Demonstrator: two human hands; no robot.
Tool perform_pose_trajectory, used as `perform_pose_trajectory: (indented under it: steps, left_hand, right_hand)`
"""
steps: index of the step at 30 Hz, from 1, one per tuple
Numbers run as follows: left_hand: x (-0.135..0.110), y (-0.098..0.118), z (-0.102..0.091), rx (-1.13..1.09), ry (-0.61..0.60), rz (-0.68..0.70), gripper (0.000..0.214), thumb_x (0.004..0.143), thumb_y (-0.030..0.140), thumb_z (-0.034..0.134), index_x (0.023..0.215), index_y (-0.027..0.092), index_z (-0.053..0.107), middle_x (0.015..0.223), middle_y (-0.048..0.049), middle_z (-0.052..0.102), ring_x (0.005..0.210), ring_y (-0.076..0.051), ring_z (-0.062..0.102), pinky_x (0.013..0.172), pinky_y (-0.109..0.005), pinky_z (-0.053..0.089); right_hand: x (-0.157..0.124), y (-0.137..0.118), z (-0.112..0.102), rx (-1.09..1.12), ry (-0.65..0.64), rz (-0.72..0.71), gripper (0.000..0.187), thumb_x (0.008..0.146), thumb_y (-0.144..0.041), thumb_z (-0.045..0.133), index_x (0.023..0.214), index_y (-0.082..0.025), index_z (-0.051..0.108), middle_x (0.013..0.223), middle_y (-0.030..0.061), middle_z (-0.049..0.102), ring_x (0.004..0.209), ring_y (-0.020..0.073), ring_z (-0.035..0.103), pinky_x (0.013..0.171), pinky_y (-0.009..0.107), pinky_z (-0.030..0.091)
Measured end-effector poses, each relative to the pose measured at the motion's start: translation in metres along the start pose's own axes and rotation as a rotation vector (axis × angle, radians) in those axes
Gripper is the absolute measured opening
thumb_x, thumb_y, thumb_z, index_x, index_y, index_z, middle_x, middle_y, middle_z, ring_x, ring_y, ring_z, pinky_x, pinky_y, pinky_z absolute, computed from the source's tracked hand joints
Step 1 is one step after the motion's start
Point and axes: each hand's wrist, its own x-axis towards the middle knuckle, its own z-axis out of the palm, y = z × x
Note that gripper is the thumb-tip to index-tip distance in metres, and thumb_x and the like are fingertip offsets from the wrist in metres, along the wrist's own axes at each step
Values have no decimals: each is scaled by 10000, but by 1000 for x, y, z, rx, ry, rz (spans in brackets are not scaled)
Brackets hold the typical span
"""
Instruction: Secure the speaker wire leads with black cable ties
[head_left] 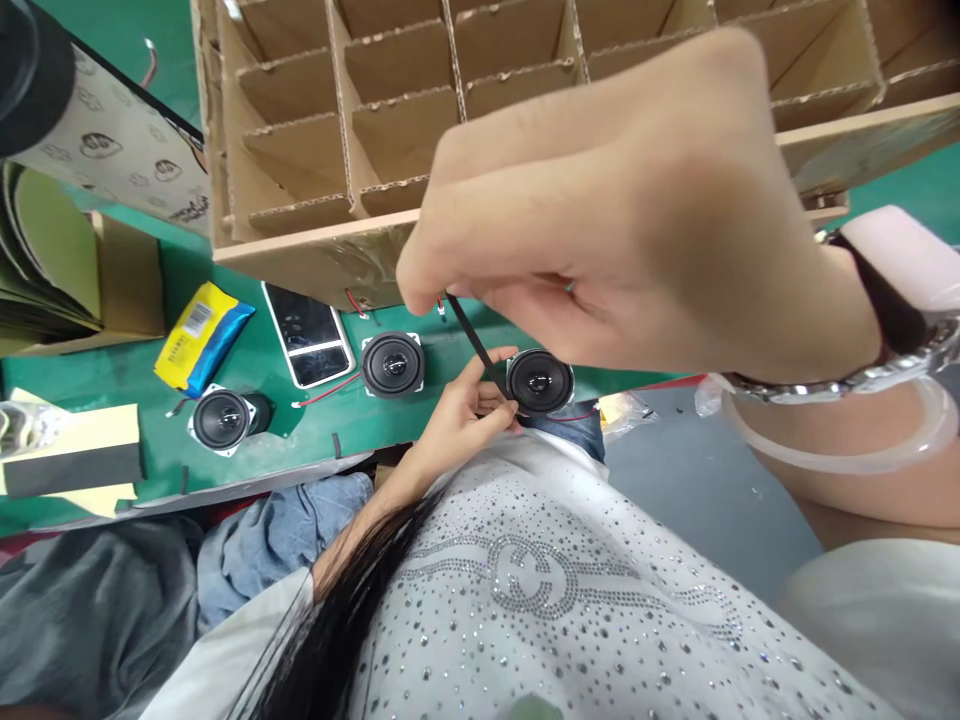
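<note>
My right hand (637, 210) is raised close to the camera, its fingers pinched on the upper end of a thin black strip (472, 340). The strip runs down to my left hand (465, 410), which is closed around its lower end and around the edge of a small round black speaker (540, 382). That speaker sits at the near edge of the green table (247, 455), just above my lap. A red wire trails from it.
Two more speakers (392, 364) (223, 420) with red wires lie on the table beside a phone (307, 335) and a yellow-and-blue packet (202, 335). A cardboard box with divider cells (375, 130) stands behind. Black foam blocks (67, 465) lie at the left.
</note>
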Motion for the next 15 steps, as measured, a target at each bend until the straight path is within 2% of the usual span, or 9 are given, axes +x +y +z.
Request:
perform_pose_trajectory:
  steps: [2, 4, 5, 8, 11, 15]
  left_hand:
    - [-2, -5, 4, -88, 27, 8, 382, 865, 199, 611, 1231, 208, 502, 788, -31, 716, 682, -170, 716, 634, -243, 586]
    - [-4, -11, 7, -139, 51, 27, 478, 888, 235, 609, 1324, 229, 411, 782, -21, 714, 715, -174, 724, 654, -247, 596]
    - [-5, -13, 8, -150, 61, 37, 477, 897, 251, 604, 1327, 229, 399, 768, -17, 711, 715, -174, 724, 652, -248, 598]
    - [-7, -15, 11, -157, 83, 55, 426, 910, 278, 590, 1287, 212, 403, 710, -4, 693, 683, -175, 720, 614, -246, 598]
    - [-7, -11, 13, -136, 135, 60, 400, 909, 312, 586, 1256, 207, 418, 690, -2, 676, 662, -186, 717, 588, -267, 604]
    - [-7, 0, 19, -109, 194, 75, 406, 889, 368, 611, 1236, 229, 454, 774, -27, 679, 723, -201, 721, 608, -298, 621]
  right_hand:
    - [1, 3, 13, -10, 73, -14, 602, 810, -75, 175, 1175, -438, 488, 1127, -187, 489, 975, -9, 552, 984, 234, 424]
    - [1, 5, 21, 19, 135, -76, 570, 781, -54, 184, 1122, -361, 522, 1046, -148, 499, 878, -31, 515, 816, 118, 355]
    - [1, 6, 23, 52, 172, -114, 553, 766, -40, 198, 1093, -319, 545, 1002, -132, 509, 846, -33, 499, 732, 103, 290]
    - [-1, 9, 26, 191, 256, -180, 491, 769, -14, 264, 1040, -250, 598, 937, -120, 544, 819, -24, 487, 638, 149, 165]
    - [-2, 13, 29, 287, 263, -217, 432, 809, -29, 318, 1042, -239, 614, 960, -122, 556, 811, -13, 473, 633, 170, 156]
    - [0, 15, 33, 337, 232, -249, 340, 861, -53, 335, 981, -205, 615, 925, -91, 545, 766, 5, 435, 619, 183, 177]
